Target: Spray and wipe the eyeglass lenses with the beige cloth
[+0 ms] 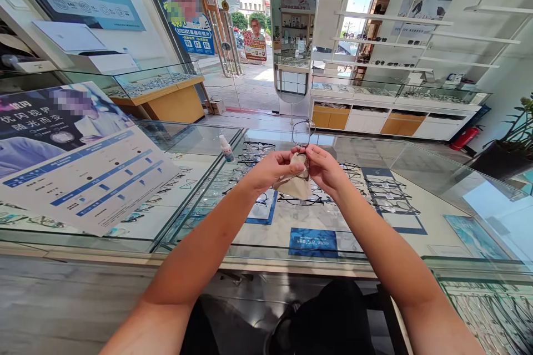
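Above the glass display counter (266, 249), both my hands meet around a pair of eyeglasses (303, 132) and a beige cleaning cloth (297, 184). My left hand (272, 169) is closed on the cloth, thumb on top, and the cloth hangs below the fingers. The fingers of my right hand (325, 169) pinch the eyeglasses at their near side. One thin-rimmed lens stands up above the fingertips; the rest of the frame is hidden by cloth and fingers. A small white spray bottle (226, 148) stands on the glass to the left of my hands.
Rows of eyeglass frames (389, 194) lie under the glass. A large printed board (83, 155) leans over the counter at left. An oval mirror (293, 33) stands beyond the counter. To the right are a potted plant (516, 138) and a red fire extinguisher (465, 137).
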The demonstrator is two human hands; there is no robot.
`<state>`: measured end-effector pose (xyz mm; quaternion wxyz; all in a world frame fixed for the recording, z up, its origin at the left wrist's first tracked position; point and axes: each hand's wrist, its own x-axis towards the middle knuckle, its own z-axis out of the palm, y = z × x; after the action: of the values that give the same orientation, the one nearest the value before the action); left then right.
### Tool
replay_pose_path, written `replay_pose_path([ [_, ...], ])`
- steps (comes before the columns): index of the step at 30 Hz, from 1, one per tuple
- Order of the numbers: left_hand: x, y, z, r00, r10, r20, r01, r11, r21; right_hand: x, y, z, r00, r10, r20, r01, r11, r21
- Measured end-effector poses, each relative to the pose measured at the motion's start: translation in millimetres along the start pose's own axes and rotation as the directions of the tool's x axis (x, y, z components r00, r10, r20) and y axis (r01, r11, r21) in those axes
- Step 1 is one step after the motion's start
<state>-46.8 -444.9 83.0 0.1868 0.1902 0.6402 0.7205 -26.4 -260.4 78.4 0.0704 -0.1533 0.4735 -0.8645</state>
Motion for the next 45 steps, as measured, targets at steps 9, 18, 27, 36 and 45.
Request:
replay_pose_path([
  [9,1.0,-5.2,10.4,0.999,0.025,-0.041,-0.027,0.998,-0.054,1.3,4.6,0.6,0.999,-0.036,-0.041,0.034,0.998,-0.054],
  [18,2.0,-13.8,19.9,0.984,0.178,-0.001,-0.177,0.982,0.062,1.3,1.8,3.0,0.993,-0.031,-0.118,0.035,0.999,0.031],
  [27,1.0,-18.2,21.3,0.997,0.077,0.009,-0.077,0.997,-0.011,2.9,2.1,-0.1,0.994,-0.039,-0.1,0.039,0.999,-0.005],
  [36,1.9,-12.0,16.4,0.991,0.107,0.084,-0.105,0.994,-0.027,8.1,-1.2,-9.8,0.994,-0.065,-0.084,0.067,0.998,0.021],
  [45,2.6,-12.8,17.8,0.986,0.157,0.06,-0.158,0.987,0.007,9.0,3.0,-10.3,0.996,-0.062,-0.062,0.064,0.997,0.03],
])
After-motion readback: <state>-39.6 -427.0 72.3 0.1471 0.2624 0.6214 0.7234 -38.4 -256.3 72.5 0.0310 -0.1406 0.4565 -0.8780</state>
